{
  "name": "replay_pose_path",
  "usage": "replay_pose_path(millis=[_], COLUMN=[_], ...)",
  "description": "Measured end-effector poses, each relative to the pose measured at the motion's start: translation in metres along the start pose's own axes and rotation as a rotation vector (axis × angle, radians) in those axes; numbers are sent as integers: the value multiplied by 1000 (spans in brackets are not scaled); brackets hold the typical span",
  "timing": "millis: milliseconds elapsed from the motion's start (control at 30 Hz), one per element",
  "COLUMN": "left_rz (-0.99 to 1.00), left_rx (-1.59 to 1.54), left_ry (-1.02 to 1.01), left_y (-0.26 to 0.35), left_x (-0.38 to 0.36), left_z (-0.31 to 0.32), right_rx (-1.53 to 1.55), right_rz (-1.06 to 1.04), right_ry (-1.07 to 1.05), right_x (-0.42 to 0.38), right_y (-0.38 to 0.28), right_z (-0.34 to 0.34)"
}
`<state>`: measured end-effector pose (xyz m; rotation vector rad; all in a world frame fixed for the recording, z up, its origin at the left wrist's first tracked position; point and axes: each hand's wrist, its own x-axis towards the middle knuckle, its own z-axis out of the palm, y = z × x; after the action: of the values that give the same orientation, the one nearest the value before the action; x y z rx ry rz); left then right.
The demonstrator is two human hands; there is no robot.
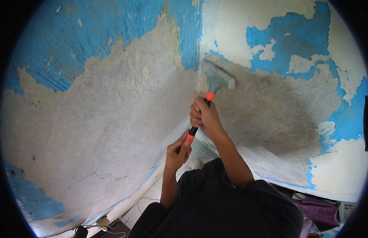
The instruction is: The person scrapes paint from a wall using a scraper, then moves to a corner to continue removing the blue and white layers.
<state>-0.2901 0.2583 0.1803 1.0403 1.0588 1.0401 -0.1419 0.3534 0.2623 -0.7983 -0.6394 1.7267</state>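
Note:
A long-handled scraper (219,76) with a wide grey metal head and a black and orange handle is held up at the corner where two walls meet. Its blade lies against or very close to the right wall (267,107), by the edge of the remaining paint. Wrapped round the upper handle, just below the orange collar, is my right hand (204,115). My left hand (179,151) grips the lower end near the second orange band. Both walls show bare grey plaster bordered by peeling blue and white paint (291,33).
The left wall (112,107) has a thin crack low down. White floor tiles (152,192) and a loose cable lie below the corner. A purple item (321,212) and other things are at the lower right, with a dark object (81,231) at the lower left.

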Motion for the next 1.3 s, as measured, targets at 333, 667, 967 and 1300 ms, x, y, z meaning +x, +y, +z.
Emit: replay_pose_path(millis=[333,667,967,1300], left_rz=[7,-17,-32,-9], left_rx=[-7,-31,-24,-38], left_ry=[13,-9,-22,-31], left_y=[1,-5,-3,-1], left_x=[-1,-10,-17,-15], left_z=[10,20,24,20], right_rx=[-7,-16,-23,7], right_rz=[40,55,37,38], right_ry=[-12,-18,-31,-35], right_x=[-6,-18,-22,-22], right_y=[2,-2,-3,-4], right_z=[-8,-15,-23,-18])
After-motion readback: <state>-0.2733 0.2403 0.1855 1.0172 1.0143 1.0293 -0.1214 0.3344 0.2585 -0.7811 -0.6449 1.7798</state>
